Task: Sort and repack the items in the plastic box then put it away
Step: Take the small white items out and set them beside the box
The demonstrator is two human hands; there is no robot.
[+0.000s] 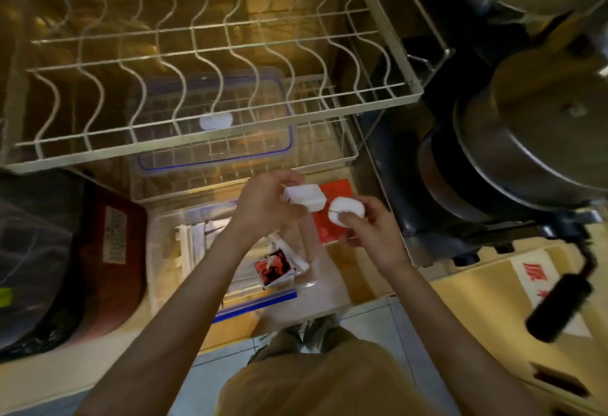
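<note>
A clear plastic box [164, 251] with a blue-edged rim sits open below me, holding papers and a red-and-black packet [274, 266]. Above it, my left hand [263, 201] grips a white rectangular block [304, 197]. Just to its right, my right hand [368, 231] holds a round white case [346, 211], with a red box [332, 218] showing behind it. The clear blue-rimmed lid [217, 119], with a white label, lies on the lower wire shelf under the dish rack.
A white wire dish rack [210, 63] juts out over the lid. Stacked steel pots [519, 139] fill the right. A dark red bag [108, 251] and a black plastic bag [29, 267] lie left. A cardboard carton [493, 300] and black handle [559, 303] sit lower right.
</note>
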